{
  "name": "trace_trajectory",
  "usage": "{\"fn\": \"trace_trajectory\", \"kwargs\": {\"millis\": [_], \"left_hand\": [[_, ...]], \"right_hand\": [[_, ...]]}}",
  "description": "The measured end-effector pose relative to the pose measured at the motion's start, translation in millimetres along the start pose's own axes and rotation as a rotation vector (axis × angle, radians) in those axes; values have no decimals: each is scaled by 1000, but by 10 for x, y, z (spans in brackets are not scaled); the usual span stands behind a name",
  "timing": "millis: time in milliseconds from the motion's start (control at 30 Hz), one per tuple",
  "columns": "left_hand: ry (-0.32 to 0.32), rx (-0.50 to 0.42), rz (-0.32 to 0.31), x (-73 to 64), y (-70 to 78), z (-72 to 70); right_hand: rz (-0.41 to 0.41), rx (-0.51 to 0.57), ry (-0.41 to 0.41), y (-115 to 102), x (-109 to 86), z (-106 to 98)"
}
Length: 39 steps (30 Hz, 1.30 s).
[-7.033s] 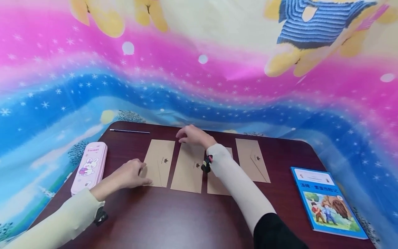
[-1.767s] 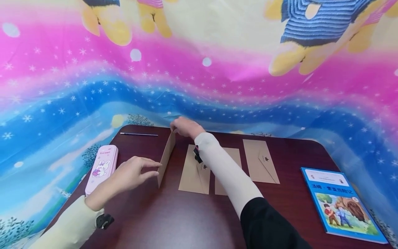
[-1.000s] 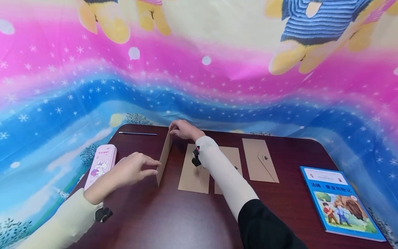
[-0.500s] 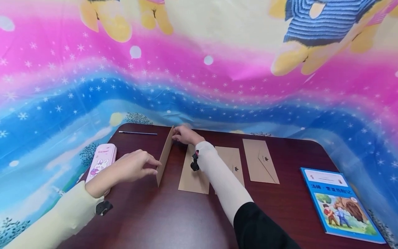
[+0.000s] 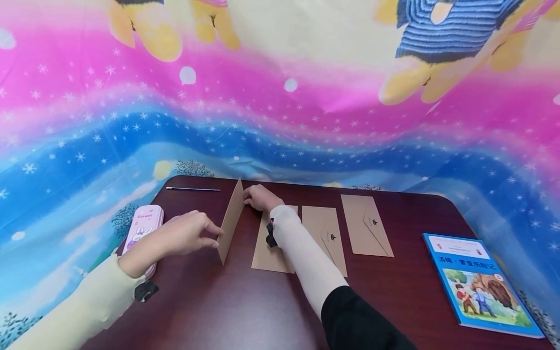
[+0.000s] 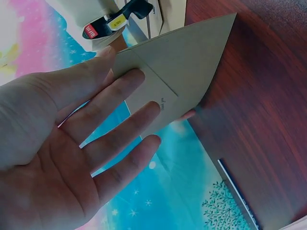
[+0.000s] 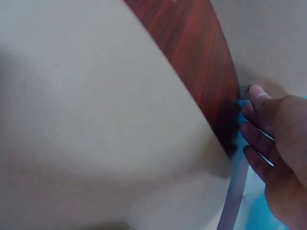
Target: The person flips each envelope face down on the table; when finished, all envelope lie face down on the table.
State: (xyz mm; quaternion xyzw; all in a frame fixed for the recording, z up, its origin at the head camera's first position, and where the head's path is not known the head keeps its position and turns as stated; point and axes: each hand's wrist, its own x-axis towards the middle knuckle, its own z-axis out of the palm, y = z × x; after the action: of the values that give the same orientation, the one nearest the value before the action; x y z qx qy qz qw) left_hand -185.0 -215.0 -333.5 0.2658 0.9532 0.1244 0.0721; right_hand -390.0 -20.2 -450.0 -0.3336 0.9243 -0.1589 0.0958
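A brown paper envelope [image 5: 230, 221] stands on its long edge on the dark wooden table, its face turned sideways. My left hand [image 5: 185, 233] pinches the near end between thumb and index finger; the other fingers [image 6: 132, 127] spread loosely in the left wrist view. At the far end, low down, my right hand [image 5: 264, 197] has its thumb [image 7: 257, 92] against the envelope and its curled fingers by the edge. Small print shows on the standing envelope's face in the left wrist view. Flat beside it lies a second envelope [image 5: 267, 253], partly under my right forearm.
Two more envelopes, a middle one [image 5: 318, 221] and a right one [image 5: 365, 226] with crown prints, lie flat. A blue-covered book [image 5: 477, 287] is at the right. A pink pencil case [image 5: 144, 219] and a thin pencil [image 5: 192, 188] lie left. A cartoon cloth [image 5: 280, 116] hangs behind the table.
The leftmost envelope, flat at first, was raised on edge. My right hand has slid from its top far corner down the far edge. The left hand stays at the near end.
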Motion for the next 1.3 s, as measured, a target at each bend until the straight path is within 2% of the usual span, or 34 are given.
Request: {"fn": "trace_trajectory", "kwargs": {"millis": [133, 433, 633, 967, 1133, 1300], "left_hand": [[-1, -6, 8, 5, 5, -12], [-46, -4, 7, 59, 27, -53], [-68, 3, -4, 53, 28, -51], [-67, -28, 61, 32, -33, -93], [-41, 31, 42, 29, -37, -81], [-44, 19, 31, 30, -85, -46]], "right_hand": [[13, -61, 30, 11, 5, 54], [45, -61, 28, -26, -37, 59], [56, -4, 0, -40, -95, 1], [3, 133, 40, -63, -114, -252], [-12, 206, 64, -41, -129, -391], [14, 236, 73, 31, -232, -515]]}}
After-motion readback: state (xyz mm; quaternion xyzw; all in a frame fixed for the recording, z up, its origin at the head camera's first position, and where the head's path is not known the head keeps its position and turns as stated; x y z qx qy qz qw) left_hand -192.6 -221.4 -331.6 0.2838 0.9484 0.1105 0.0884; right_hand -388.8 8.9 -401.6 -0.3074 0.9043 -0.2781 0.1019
